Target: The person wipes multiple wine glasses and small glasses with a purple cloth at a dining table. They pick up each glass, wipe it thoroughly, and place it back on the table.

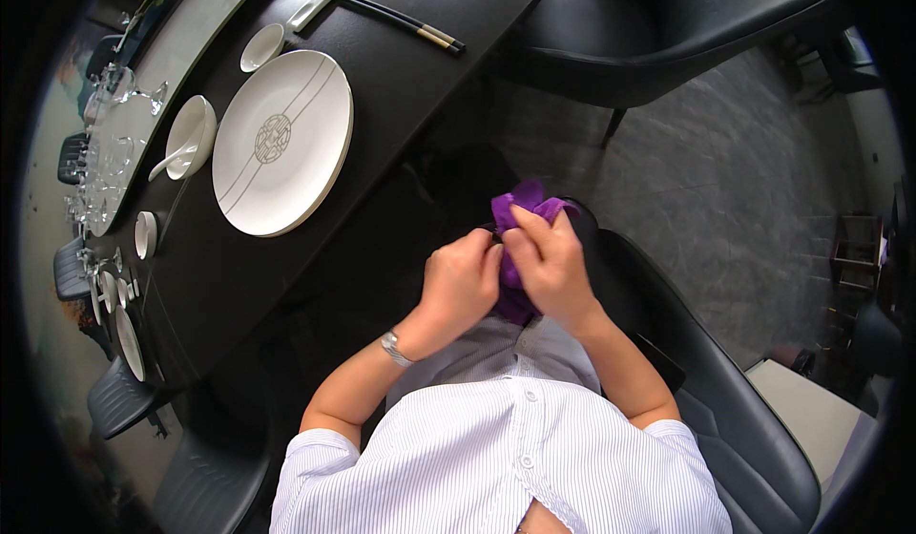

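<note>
My right hand (549,265) is closed on a bunched purple cloth (528,196), with folds sticking out above and below the fingers. My left hand (461,276) is curled right beside it, thumb against the cloth's edge. A small dark bit shows between the two hands, too hidden to name. Both hands are over my lap, off the table's edge. A stacked pair of large white plates (308,119) with a grey emblem lies on the black table (386,104) to the left.
Beyond the plates are a white bowl with a spoon (193,133), a small dish (262,47), a white cup (146,235), and chopsticks (401,18) on a rest (313,8). Glasses (118,147) stand on the raised centre. Black chairs (644,40) flank me, one behind my right arm.
</note>
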Motion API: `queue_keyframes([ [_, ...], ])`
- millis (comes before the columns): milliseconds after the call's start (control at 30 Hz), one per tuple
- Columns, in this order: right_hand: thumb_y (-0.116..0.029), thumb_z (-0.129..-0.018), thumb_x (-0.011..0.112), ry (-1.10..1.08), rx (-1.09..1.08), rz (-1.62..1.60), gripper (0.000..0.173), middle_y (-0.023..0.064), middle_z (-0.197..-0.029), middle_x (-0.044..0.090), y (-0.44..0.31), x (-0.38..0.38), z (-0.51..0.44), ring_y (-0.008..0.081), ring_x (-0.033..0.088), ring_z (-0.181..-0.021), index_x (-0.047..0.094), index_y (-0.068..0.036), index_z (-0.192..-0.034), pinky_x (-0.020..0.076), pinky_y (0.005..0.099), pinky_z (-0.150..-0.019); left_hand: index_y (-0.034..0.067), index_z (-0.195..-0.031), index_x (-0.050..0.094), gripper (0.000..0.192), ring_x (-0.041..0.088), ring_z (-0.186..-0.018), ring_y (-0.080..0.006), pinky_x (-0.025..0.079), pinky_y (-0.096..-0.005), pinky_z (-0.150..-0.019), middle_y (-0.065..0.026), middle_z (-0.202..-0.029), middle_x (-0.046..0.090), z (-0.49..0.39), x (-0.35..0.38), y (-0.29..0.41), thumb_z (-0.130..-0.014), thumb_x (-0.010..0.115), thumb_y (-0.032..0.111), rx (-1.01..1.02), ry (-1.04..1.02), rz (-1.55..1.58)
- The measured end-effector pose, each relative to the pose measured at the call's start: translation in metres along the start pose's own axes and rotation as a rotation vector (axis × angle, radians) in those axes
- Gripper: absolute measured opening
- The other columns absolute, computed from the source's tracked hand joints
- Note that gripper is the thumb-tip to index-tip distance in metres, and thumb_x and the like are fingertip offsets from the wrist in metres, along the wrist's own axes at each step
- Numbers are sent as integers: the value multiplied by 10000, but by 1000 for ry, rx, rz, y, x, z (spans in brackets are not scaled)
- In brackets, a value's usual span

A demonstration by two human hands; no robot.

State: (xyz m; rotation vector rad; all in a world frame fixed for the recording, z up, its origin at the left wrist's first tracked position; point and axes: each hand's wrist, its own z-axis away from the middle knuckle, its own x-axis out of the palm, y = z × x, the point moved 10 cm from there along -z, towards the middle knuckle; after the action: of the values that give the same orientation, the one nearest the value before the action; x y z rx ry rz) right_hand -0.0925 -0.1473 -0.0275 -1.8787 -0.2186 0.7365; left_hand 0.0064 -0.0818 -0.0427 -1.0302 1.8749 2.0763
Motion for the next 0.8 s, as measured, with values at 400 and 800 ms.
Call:
queue_keyframes([
  [400, -255, -943, 443, 7, 827, -1194, 277, 43, -749, 612, 89, 48, 13, 115, 573, -642, 602, -45, -857, 472, 253, -597, -8, -756, 541, 180, 523, -459, -133, 393, -259, -415, -28, -564, 515, 9, 16, 3, -885, 566, 114, -41, -106, 344],
  [800, -291, -971, 423, 87, 874, -1182, 304, 63, -876, 635, 94, 50, 16, 140, 612, -726, 581, -32, -988, 503, 262, -659, 39, -828, 549, 273, 459, -541, -140, 361, -260, -518, 6, -601, 433, 15, 55, -17, -955, 459, 262, -571, -449, 1394],
])
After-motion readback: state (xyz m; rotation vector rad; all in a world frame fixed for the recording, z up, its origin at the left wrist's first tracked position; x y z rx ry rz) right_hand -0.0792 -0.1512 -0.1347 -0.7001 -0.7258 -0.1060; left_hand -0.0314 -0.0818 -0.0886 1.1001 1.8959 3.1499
